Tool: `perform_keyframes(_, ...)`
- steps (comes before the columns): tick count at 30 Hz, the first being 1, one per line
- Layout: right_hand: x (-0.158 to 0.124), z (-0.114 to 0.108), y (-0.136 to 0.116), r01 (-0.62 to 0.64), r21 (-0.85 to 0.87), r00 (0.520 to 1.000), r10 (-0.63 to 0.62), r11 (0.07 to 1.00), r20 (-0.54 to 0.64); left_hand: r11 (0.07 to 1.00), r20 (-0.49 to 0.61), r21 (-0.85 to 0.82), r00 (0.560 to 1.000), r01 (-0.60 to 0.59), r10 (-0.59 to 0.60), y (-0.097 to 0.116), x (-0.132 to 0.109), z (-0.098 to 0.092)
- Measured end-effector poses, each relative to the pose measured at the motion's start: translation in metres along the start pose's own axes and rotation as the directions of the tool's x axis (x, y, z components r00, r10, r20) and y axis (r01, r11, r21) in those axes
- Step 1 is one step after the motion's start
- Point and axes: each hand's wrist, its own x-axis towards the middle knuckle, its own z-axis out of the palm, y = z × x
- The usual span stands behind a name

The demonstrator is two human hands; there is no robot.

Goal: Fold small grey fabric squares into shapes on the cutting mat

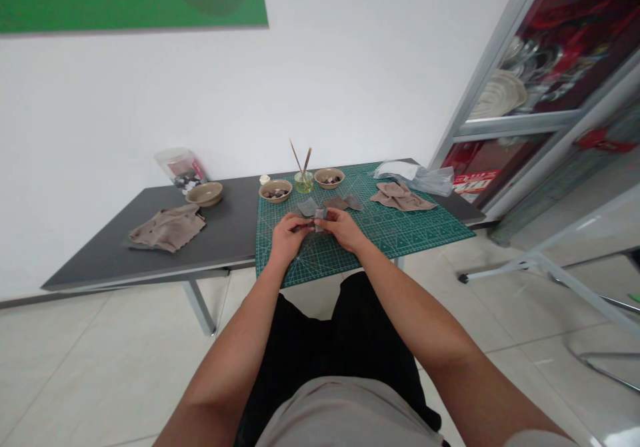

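Note:
Both my hands meet over the green cutting mat [400, 230] on the grey table [225, 233]. My left hand [287, 233] and my right hand [343, 228] pinch a small grey piece of fabric [319, 216] between them, fingers closed on it. Just beyond lie several more grey fabric pieces [340, 203]. Behind those stand two tan bowls [275, 190] [329, 177] with dark bits inside, and a small glass [303, 181] holding two thin sticks.
A third tan bowl [205, 193] and a clear plastic jar [180, 167] sit at the left back. A beige cloth [167, 228] lies left, another [400, 195] right beside a plastic bag [420, 177]. A metal-framed cabinet [540, 87] stands at the right.

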Motion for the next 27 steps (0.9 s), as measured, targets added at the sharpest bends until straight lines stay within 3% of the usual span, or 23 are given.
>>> perform_keyframes(10, -0.0033, 0.0023, -0.0007, 0.046, -0.044, 0.999, -0.047, 0.998, -0.014, 0.989, 0.049, 0.124, 0.995, 0.079, -0.086, 0.003, -0.0058, 0.0023)
perform_keyframes(16, -0.002, 0.0015, 0.0005, 0.054, -0.018, 0.996, -0.055, 0.998, -0.068, 0.979, 0.081, 0.05, 0.977, 0.196, -0.2, 0.0025, -0.0053, 0.0031)
perform_keyframes(18, -0.0015, 0.0017, 0.0002, 0.048, -0.011, 0.996, -0.049, 0.999, -0.078, 0.981, 0.084, 0.033, 0.978, 0.189, -0.191, 0.0026, -0.0045, 0.0031)
perform_keyframes(23, -0.0006, 0.0008, 0.0011, 0.051, 0.006, 0.993, -0.05, 0.999, -0.103, 1.0, 0.081, 0.016, 0.996, 0.021, -0.022, 0.004, -0.0031, 0.0016)
perform_keyframes(27, -0.0012, -0.0007, 0.0011, 0.04, 0.001, 0.992, -0.04, 0.999, -0.12, 0.991, 0.087, -0.043, 0.988, 0.13, -0.126, 0.0027, -0.0038, 0.0014)
